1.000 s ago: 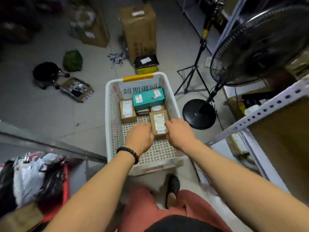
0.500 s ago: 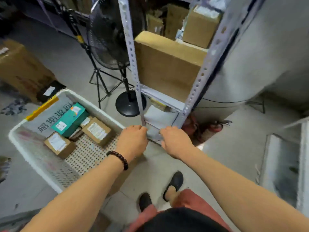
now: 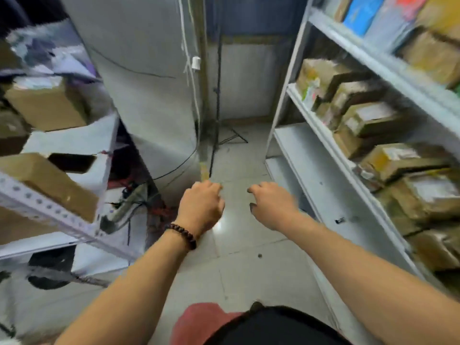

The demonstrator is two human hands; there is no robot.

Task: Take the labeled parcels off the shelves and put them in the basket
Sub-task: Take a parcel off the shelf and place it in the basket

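Pale floor tiles point(image 3: 239, 245) run down a narrow aisle between two sets of white shelves, seen from a head-worn camera looking forward and down. Right shelves point(image 3: 331, 135): several tiers, the middle and upper ones packed with brown cardboard parcels point(image 3: 371, 120), some showing pale labels; blur hides the print. A blue box point(image 3: 361, 11) stands on the top tier. The two lowest tiers on this side are bare. Left shelves point(image 3: 49, 210): perforated metal rails carry larger cardboard boxes point(image 3: 54, 185), tilted in the wide-angle view. A grey pillar point(image 3: 149, 83) with cables point(image 3: 191, 70) running down it closes the far left of the aisle; a thin black stand point(image 3: 217, 95) rises beside it.

Both arms reach forward over the floor, well apart from either shelf. Left hand point(image 3: 201, 207): fingers curled loosely inward, holding nothing; a dark beaded bracelet point(image 3: 181, 235) circles the wrist. Right hand point(image 3: 271, 205): fingers bent and slightly spread, also empty, nearer the right shelves but touching no tier. The hands hang side by side with a gap between them. No parcel is in hand; all visible ones rest on the shelves. Red shorts point(image 3: 199, 324) and a black shirt hem point(image 3: 268, 327) fill the lower edge.
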